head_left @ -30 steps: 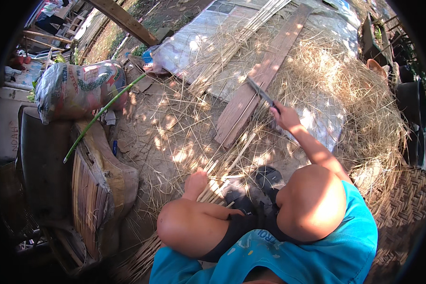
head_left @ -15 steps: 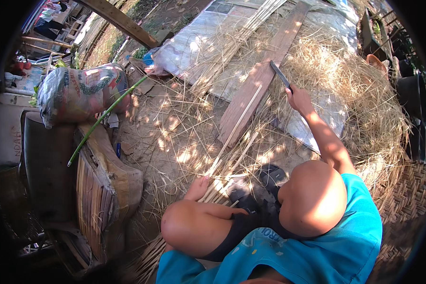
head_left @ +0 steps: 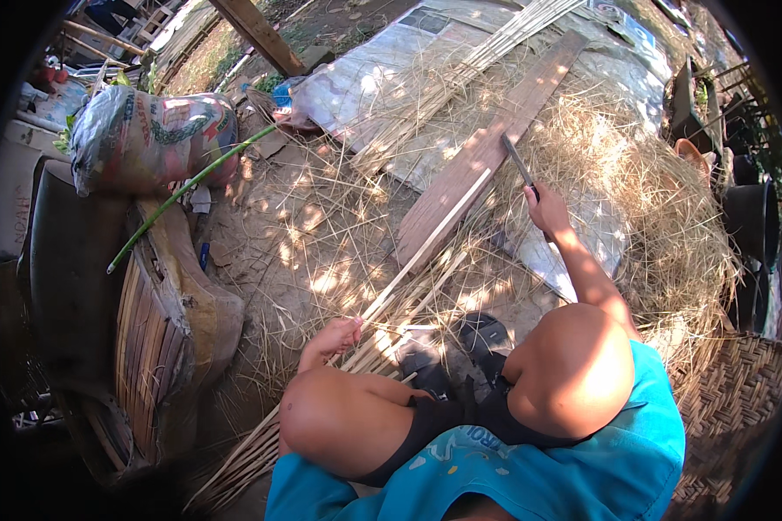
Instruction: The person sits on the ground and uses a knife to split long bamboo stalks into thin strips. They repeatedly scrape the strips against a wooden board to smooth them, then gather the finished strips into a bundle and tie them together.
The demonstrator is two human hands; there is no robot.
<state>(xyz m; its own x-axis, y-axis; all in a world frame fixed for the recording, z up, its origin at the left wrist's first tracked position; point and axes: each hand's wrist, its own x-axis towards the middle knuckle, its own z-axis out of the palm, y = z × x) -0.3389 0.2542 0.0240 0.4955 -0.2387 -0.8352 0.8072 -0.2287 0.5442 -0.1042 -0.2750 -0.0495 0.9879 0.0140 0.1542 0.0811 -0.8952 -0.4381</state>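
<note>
Left hand: the left hand (head_left: 334, 337) is narrowed to a pinch on the near end of the bamboo strip (head_left: 450, 217).
Right hand: the right hand (head_left: 547, 208) is closed around the handle of the knife (head_left: 518, 160).
Bamboo strip: its far part lies along the plank (head_left: 473, 161), near the right edge, and it runs out past the near end.
Knife blade: its tip overlaps the plank's right edge beyond the strip; contact is unclear.
Handling: the strip looks light, springy, probably splintery-edged; best pinched at the near end, clear of the blade.
</note>
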